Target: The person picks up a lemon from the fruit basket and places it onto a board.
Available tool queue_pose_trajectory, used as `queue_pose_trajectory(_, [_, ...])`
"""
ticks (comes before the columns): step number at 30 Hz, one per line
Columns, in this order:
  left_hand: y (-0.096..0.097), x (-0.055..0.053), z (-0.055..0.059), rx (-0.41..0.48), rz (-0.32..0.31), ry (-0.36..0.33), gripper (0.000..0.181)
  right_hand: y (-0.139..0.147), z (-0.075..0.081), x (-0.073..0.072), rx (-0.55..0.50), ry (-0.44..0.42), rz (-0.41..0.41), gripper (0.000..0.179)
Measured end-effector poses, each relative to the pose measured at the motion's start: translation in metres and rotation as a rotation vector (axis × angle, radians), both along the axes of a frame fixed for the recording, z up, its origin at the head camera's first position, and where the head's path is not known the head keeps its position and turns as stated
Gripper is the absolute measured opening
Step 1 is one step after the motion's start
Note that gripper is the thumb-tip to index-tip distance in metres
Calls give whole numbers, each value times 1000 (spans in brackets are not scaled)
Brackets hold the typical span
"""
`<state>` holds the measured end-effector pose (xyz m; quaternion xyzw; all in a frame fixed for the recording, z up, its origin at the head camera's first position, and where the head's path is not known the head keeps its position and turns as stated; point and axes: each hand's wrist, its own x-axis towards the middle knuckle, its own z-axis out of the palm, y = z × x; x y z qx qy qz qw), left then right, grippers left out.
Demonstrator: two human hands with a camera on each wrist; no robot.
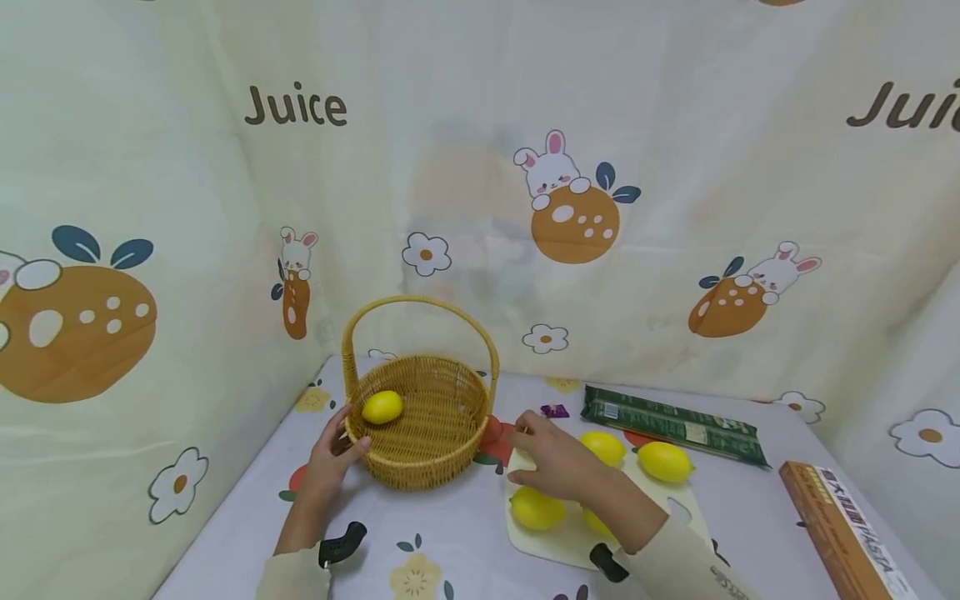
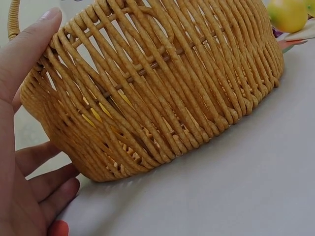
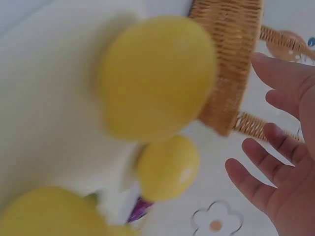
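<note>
A wicker basket [image 1: 420, 471] with a tall arched handle stands on the left, one lemon [image 1: 383, 407] inside it near the left wall. My left hand [image 1: 330, 458] holds the basket's left side, thumb over the rim; in the left wrist view its other fingers lie against the outer weave. My right hand [image 1: 558, 458] is over a cream cutting board [image 1: 540, 546], fingers spread and loosely bent, holding nothing. Several lemons lie on the board, among them a near-left lemon [image 1: 537, 509] and a far-right lemon [image 1: 665, 462]. The forearm partly covers another lemon.
Behind the board lies a long green packet [image 1: 675, 425], with a small purple wrapped sweet [image 1: 555, 411] to its left. An orange-and-white pasta box [image 1: 843, 533] lies at the right edge of the table. A printed curtain [image 1: 465, 167] surrounds the table.
</note>
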<state>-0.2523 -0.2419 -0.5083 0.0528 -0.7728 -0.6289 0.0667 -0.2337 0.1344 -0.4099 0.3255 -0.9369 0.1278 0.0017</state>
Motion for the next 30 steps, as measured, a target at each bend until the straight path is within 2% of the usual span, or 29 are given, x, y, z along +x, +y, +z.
queue_pose_trajectory(5, [2, -1, 0, -14, -14, 15, 83, -28, 16, -11, 12, 11, 55, 47])
queue_pose_trajectory(11, [-4, 3, 0, -42, -3, 22, 80, -61, 23, -30, 30, 24, 114, 50])
queue_pose_trajectory(16, [-1, 0, -1, -25, -10, 17, 81, -77, 23, -43, 55, 17, 125, 50])
queue_pose_trajectory(21, [-2, -3, -3, -18, -13, 13, 81, -96, 21, -48, 72, -16, 113, 51])
queue_pose_trajectory(30, [-3, 0, -1, -12, -6, 6, 79, -132, 11, -60, 143, -14, 97, 53])
